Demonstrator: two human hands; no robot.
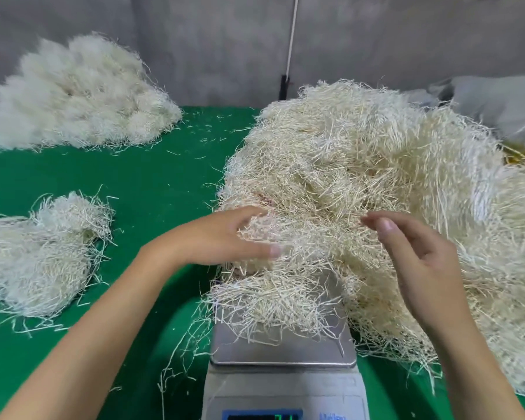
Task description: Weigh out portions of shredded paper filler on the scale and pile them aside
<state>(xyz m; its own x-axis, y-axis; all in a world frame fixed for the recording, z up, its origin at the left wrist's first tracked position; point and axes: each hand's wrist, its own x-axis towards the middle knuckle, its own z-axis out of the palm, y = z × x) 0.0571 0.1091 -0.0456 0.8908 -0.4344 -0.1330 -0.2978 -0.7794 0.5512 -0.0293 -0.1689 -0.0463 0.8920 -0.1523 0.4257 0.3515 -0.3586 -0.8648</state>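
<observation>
Topping up the scale [282, 356], looks like: left hand [222, 234] grips a tuft [264, 234] off the supply heap [376, 153], right hand [422, 262] loose, empty. Weighed piles [37, 262] kept left, clear of it.

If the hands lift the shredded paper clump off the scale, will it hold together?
Probably light and springy: the clump on the scale pan stands fluffy. Likely sheds strands, as loose ones litter the green table. May snag the big pile.
</observation>
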